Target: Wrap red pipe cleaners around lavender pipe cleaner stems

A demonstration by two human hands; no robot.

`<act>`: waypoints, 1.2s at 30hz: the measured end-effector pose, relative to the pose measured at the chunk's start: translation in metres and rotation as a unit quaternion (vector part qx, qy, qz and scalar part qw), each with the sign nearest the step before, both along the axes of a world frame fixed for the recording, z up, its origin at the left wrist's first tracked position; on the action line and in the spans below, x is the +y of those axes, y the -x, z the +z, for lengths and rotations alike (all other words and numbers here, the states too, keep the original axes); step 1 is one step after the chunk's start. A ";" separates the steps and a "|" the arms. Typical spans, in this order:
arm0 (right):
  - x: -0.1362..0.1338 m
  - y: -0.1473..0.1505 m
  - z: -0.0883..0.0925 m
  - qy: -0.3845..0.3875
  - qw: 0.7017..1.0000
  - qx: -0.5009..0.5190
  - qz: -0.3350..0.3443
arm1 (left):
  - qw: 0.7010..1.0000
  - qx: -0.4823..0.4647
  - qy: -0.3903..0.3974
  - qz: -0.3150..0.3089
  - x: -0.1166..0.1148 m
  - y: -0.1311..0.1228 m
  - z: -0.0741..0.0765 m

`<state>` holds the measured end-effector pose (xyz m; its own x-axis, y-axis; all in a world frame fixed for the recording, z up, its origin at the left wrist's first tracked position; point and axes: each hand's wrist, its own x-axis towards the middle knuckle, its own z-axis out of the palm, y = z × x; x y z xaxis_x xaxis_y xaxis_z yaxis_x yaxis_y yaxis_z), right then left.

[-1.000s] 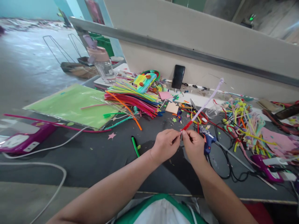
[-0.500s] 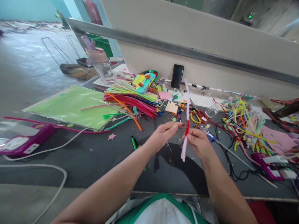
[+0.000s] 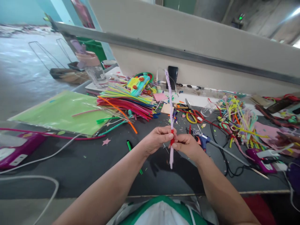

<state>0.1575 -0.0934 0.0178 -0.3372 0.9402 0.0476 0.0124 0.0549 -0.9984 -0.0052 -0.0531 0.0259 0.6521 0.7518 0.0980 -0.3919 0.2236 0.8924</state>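
Note:
Both hands meet above the dark table (image 3: 93, 162). They pinch a pale lilac pipe cleaner (image 3: 169, 97) that stands nearly upright, with a short red piece (image 3: 172, 136) wound round it where the fingers grip. My left hand (image 3: 156, 138) closes on it from the left, and my right hand (image 3: 186, 145) closes on it from the right. The lilac stem's lower end hangs below the hands. Its top reaches up in front of a black phone (image 3: 173, 76) leaning on the wall.
A pile of coloured pipe cleaners (image 3: 126, 103) and a green sheet (image 3: 58, 112) lie to the left. A blue glue gun (image 3: 202, 139), black cables and a tangle of pipe cleaners (image 3: 236, 118) lie right. A pink-lidded bottle (image 3: 92, 68) stands behind; a magenta device (image 3: 14, 150) sits far left.
The lilac stem swung from leaning right to nearly upright. My left hand let go, then closed again on the red piece beside my right hand. The view shifted slightly.

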 end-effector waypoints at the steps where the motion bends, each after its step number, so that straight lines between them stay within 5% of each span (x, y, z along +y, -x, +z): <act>1: 0.000 -0.002 0.001 -0.005 1.000 -0.003 -0.003 | 1.000 -0.004 0.003 0.003 0.001 -0.001 -0.002; 5: 0.005 -0.019 0.016 -0.024 0.995 0.069 -0.071 | 0.999 -0.022 0.018 0.046 0.004 -0.004 -0.008; 9: 0.023 -0.043 0.052 -0.069 0.972 0.155 -0.161 | 0.997 -0.003 0.013 0.071 0.009 -0.005 -0.014; 17: 0.087 -0.067 0.128 -0.161 0.955 0.201 -0.147 | 0.995 -0.001 0.012 0.094 0.014 -0.006 -0.022; 21: 0.089 -0.049 0.149 -0.174 0.963 0.152 -0.142 | 0.986 -0.029 0.029 0.160 0.023 -0.004 -0.025; 25: 0.057 -0.003 0.129 -0.102 0.974 0.199 -0.032 | 0.977 -0.049 0.034 0.206 0.036 0.009 -0.021; 29: 0.011 0.038 0.088 0.051 0.934 0.343 0.091 | 0.983 -0.043 0.043 0.172 0.047 0.030 -0.010; 33: -0.012 0.048 0.055 0.129 0.887 0.428 0.118 | 0.991 -0.017 0.049 0.122 0.045 0.043 -0.003; 36: -0.006 0.044 0.031 0.154 0.894 0.405 0.111 | 0.998 -0.003 0.040 0.051 0.037 0.040 -0.003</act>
<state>0.1138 -0.0991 0.0493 -0.4888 0.8653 0.1112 -0.6994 -0.3125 -0.6429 -0.0453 -0.0166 0.0233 0.5707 0.8202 0.0391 -0.4223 0.2524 0.8706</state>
